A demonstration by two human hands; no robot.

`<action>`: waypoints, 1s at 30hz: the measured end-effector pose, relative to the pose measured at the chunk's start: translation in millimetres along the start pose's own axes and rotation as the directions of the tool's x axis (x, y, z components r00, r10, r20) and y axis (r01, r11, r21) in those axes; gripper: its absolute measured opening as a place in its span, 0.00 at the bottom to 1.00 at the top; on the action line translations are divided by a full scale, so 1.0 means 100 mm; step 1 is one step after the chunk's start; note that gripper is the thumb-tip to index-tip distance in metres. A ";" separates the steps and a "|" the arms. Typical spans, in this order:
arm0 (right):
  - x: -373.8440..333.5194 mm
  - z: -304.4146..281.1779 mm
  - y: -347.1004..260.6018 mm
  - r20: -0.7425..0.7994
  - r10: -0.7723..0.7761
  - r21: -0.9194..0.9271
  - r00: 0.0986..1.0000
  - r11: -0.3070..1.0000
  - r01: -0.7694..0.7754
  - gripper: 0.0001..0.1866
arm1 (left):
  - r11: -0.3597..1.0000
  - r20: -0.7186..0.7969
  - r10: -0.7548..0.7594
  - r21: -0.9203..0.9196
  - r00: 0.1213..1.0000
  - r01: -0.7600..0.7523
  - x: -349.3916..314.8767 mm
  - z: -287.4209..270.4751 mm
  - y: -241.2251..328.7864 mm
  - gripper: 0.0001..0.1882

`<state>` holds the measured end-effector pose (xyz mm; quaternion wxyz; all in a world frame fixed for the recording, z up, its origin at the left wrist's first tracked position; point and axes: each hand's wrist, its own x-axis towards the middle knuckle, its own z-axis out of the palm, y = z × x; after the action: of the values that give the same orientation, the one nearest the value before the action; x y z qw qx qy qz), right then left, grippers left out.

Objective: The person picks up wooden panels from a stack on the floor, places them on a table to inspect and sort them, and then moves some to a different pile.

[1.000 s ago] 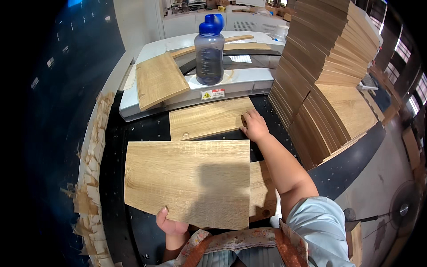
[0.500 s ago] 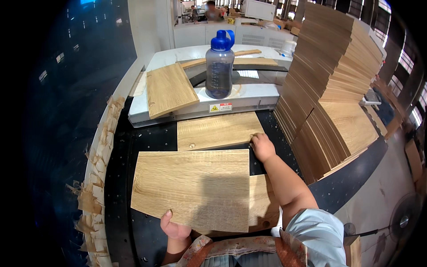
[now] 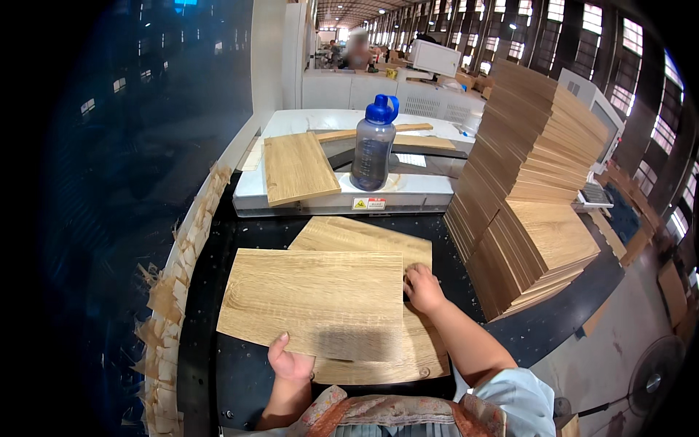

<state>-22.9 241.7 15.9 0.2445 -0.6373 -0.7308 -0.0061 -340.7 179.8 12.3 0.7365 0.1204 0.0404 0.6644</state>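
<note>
My left hand (image 3: 291,360) is closed on the near edge of a light wood-grain board (image 3: 313,298), thumb on top and fingers hidden underneath. At this board's right edge, my right hand (image 3: 424,288) is closed on the near right corner of a second wood-grain board (image 3: 364,237). That second board lies slanted on the black work surface, partly covered by the held one. Beneath the held board, a third board (image 3: 419,349) shows at its lower right.
A tall stack of boards (image 3: 510,197) stands at the right. Beyond the work surface, a white machine bed (image 3: 429,195) carries a blue-capped bottle (image 3: 373,149) and a loose board (image 3: 300,167). Torn tape (image 3: 171,291) lines the left edge. A fan (image 3: 652,382) is at the lower right.
The second board has turned and slid nearer at its right end, with my right hand at its corner. My left hand still holds the front board. The head view has tilted up.
</note>
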 end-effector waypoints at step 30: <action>-2.54 -0.62 0.48 -0.432 0.516 0.248 0.740 0.856 -0.453 0.11 | 0.993 -0.575 -0.047 0.061 0.817 0.100 1.77 -0.14 -0.04 0.20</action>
<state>60.7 -5.1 -36.7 0.4518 -0.7663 -0.4535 -0.0550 -319.4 355.7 15.3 0.7095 -0.0534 0.2936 0.6384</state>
